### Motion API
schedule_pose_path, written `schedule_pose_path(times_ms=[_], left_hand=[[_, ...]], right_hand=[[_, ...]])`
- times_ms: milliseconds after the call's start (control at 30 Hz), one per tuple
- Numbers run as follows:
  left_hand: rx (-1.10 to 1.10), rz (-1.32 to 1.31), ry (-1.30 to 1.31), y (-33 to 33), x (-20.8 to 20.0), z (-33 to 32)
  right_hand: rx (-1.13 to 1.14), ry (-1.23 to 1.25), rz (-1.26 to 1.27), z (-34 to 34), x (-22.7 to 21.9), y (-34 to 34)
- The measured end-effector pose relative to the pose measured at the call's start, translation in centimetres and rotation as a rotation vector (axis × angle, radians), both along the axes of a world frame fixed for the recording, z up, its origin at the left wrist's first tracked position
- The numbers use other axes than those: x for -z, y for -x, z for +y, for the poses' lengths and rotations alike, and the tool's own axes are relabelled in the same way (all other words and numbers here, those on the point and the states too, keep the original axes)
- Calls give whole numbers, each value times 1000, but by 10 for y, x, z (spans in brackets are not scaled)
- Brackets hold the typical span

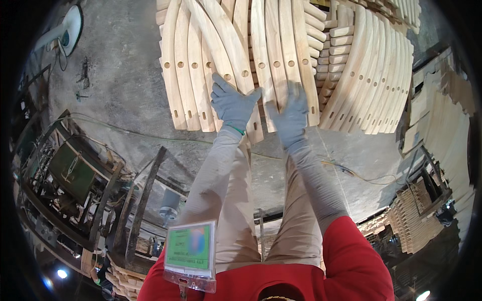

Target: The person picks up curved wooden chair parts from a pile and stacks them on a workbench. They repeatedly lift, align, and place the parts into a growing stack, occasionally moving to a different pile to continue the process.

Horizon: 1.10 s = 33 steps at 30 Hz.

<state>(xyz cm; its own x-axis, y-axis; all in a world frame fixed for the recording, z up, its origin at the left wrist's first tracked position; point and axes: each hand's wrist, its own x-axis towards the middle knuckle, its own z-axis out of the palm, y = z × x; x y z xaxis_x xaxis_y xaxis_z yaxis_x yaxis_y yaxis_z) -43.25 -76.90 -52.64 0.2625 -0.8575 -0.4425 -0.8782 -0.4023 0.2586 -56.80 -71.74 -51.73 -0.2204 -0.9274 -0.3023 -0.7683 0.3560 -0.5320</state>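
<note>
My left hand [234,104], in a grey glove, lies with fingers spread across two curved wooden slats [219,31] that slant over a row of similar slats [179,95]. Its thumb points right, past the slats' edge. To its right, my right hand [292,113], also gloved and slightly blurred, rests with fingers extended on the lower part of another row of curved slats [273,40]. Each slat has a round hole higher up; several show a small slot near the lower end. The palms hide the wood beneath them.
A further fanned row of slats [369,75] lies on a stack to the right. At left are a fan-like white stand [70,30] and a metal-framed machine [73,165]. Cables [346,170] cross the concrete floor [120,85]. More wood pieces [414,218] are piled lower right.
</note>
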Motion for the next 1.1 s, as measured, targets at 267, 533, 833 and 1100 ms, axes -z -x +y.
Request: schedule_pose_path(times_ms=[267, 533, 833, 1100], left_hand=[[-126, 114, 36, -9, 3, -6], [-156, 293, 21, 39, -30, 3], [-200, 127, 66, 93, -1, -9], [-178, 114, 21, 90, 3, -18]], right_hand=[[-83, -193, 68, -42, 24, 83], [-57, -209, 213, -42, 36, 80], [-37, -404, -92, -56, 20, 107], [-3, -95, 96, -55, 28, 75]])
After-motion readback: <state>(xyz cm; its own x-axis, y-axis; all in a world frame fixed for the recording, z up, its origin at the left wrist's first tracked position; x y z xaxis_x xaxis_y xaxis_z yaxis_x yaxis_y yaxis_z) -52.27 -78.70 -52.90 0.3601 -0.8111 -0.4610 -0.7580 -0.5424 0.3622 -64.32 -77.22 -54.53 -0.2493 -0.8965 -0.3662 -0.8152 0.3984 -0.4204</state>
